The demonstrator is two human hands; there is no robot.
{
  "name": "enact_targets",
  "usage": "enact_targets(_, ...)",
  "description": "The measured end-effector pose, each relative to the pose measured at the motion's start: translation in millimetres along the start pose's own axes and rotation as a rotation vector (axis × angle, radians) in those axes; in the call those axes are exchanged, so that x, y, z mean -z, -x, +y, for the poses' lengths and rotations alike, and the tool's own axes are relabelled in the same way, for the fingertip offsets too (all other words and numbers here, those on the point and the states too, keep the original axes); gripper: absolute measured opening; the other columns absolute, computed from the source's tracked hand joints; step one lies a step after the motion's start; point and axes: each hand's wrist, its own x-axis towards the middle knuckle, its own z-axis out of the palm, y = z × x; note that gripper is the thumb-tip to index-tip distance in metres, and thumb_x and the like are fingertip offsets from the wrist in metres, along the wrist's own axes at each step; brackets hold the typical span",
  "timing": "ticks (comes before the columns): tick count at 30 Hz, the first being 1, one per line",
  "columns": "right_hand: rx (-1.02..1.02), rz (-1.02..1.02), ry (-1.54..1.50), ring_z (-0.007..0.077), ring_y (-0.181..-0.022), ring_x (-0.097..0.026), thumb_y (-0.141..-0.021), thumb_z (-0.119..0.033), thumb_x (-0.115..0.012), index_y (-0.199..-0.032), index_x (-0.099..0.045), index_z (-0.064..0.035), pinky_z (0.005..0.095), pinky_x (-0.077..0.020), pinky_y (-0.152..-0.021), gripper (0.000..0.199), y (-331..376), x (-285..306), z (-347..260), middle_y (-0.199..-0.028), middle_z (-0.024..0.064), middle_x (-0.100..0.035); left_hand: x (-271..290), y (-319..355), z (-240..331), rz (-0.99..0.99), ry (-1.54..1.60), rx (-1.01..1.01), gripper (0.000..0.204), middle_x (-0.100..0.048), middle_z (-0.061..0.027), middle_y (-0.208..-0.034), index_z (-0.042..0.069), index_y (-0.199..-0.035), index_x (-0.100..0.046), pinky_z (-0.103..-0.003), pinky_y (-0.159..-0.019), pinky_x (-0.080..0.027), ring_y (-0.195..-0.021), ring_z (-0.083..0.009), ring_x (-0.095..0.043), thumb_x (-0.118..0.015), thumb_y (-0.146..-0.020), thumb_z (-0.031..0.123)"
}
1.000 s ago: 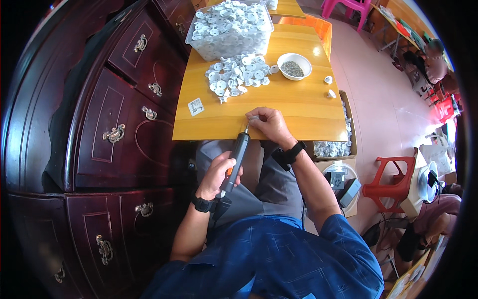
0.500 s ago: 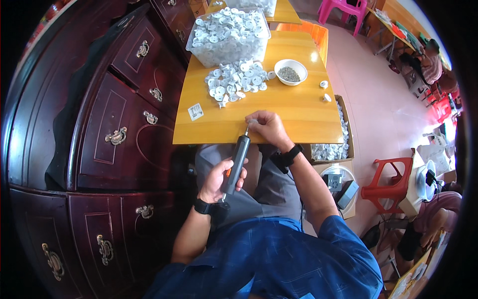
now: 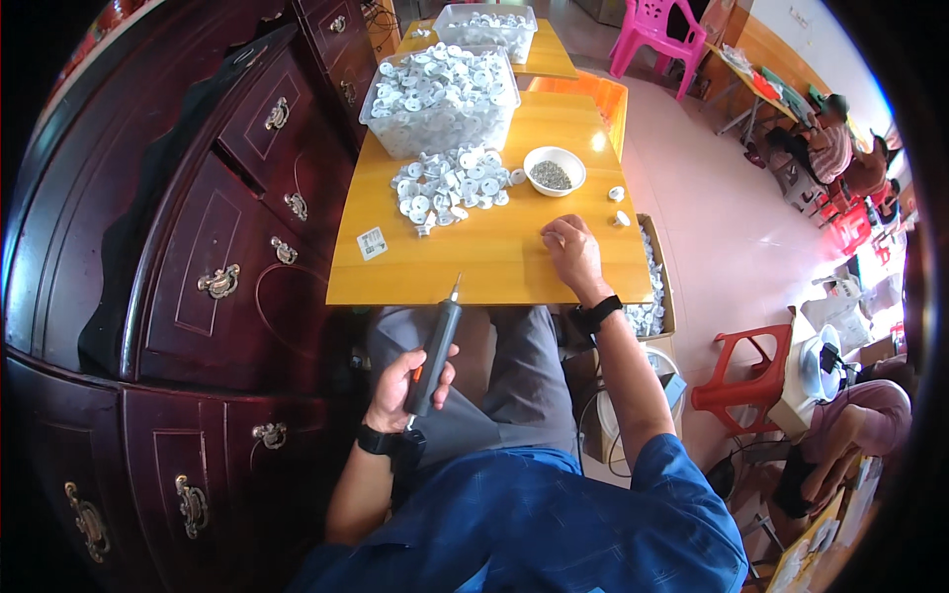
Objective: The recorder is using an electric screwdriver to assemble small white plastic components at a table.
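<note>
My left hand [image 3: 410,388] is wrapped around a dark grey electric screwdriver [image 3: 433,358] with an orange switch. Its thin bit points up and away, near the table's front edge, with nothing on the tip. My right hand [image 3: 575,259] is over the right front of the yellow wooden table [image 3: 474,272], fingers curled inward; whatever they may hold is hidden. Beyond it stands a white bowl [image 3: 556,153] of small metal screws [image 3: 551,176]. A pile of small white round plastic parts [image 3: 455,185] lies to its left. Two more parts [image 3: 618,206] sit by the right edge.
A clear plastic bin [image 3: 440,124] heaped with white parts stands behind the pile, another bin [image 3: 489,35] farther back. Below the table's right edge is a cardboard box [image 3: 647,287] of parts. Dark wooden drawers [image 3: 213,287] line the left; a red stool [image 3: 741,376] and seated people are right.
My right hand has left the screwdriver's tip, where it held a small white part, and moved right across the table. The screwdriver stays in my left hand. The whole view has shifted.
</note>
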Motion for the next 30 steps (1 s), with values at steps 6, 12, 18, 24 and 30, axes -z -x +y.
enact_targets(6,-0.121,-0.127,0.316,0.0358,-0.095,-0.065,-0.079,-0.009,-0.067,-0.097,-0.07,-0.0078,0.0431,-0.0521,-0.084,0.018,-23.0,35.2,20.9,-0.103,0.0164,-0.068,4.3,5.2,-5.7,0.058,-0.06,-0.003,0.047,-0.063,-0.0107,-0.088,0.0,-0.127,-0.053,-0.029,-0.06,-0.052,-0.067,-0.0166,-0.062,-0.042,-0.097,0.034)
enact_targets(12,-0.07,-0.058,0.336,0.0359,-0.097,-0.065,-0.078,-0.012,-0.069,-0.103,-0.069,-0.0107,0.0443,-0.0521,-0.085,0.025,-74.1,43.5,18.9,-0.104,0.0165,-0.069,3.5,10.4,-5.4,0.094,-0.053,-0.016,0.045,-0.063,-0.0103,-0.087,0.001,-0.125,-0.054,-0.029,-0.058,-0.052,-0.065,-0.0166,-0.062,-0.042,-0.097,0.033)
enact_targets(18,-0.116,-0.204,0.412,0.0351,-0.086,-0.068,-0.081,-0.014,-0.062,-0.094,-0.072,-0.0108,0.0443,-0.0541,-0.078,0.016,-129.1,8.7,14.0,-0.09,0.0172,-0.071,-4.0,25.0,5.2,0.135,-0.096,-0.047,0.039,-0.063,-0.0108,-0.085,0.0,-0.121,-0.055,-0.029,-0.058,-0.052,-0.063,-0.0166,-0.063,-0.046,-0.096,0.028)
enact_targets(24,-0.244,-0.409,0.631,0.0268,-0.088,-0.069,-0.074,-0.022,-0.072,-0.083,-0.074,-0.0193,0.0403,-0.055,-0.076,0.01,-150.9,-25.1,42.3,-0.091,0.0083,-0.073,-1.2,36.9,3.8,0.147,-0.111,-0.048,0.039,-0.063,-0.012,-0.087,0.0,-0.121,-0.055,-0.03,-0.06,-0.054,-0.064,-0.0167,-0.062,-0.05,-0.095,0.029)
enact_targets(30,-0.275,-0.422,0.666,0.0273,-0.09,-0.069,-0.075,-0.024,-0.07,-0.083,-0.073,-0.0193,0.0403,-0.0545,-0.077,0.009,-150.8,-38.1,52.1,-0.093,0.0083,-0.072,5.8,36.3,2.6,0.145,-0.084,-0.024,0.038,-0.063,-0.0112,-0.087,0.0,-0.121,-0.055,-0.029,-0.061,-0.054,-0.065,-0.0162,-0.063,-0.048,-0.096,0.028)
